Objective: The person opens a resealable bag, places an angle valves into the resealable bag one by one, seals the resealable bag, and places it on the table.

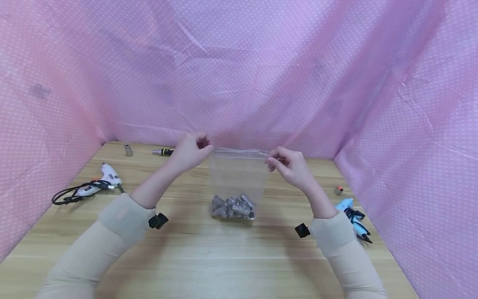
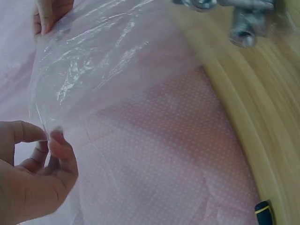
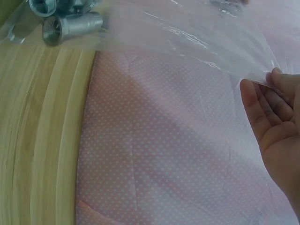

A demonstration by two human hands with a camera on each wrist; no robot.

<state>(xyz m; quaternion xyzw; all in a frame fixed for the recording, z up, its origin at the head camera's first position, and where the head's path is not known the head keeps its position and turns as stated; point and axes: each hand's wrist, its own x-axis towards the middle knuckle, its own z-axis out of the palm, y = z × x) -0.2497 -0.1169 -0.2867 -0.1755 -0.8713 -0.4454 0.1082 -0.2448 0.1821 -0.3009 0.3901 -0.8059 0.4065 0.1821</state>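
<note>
Glue guns (image 1: 98, 182) in head view only, wrist views close on bag (image 2: 103, 61)

Sockets (image 1: 233, 206) in bag (image 1: 239, 172) between hands

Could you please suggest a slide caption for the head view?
Both hands, left and right, pinch the top corners of a clear plastic bag holding grey metal sockets above a wooden table.
</note>
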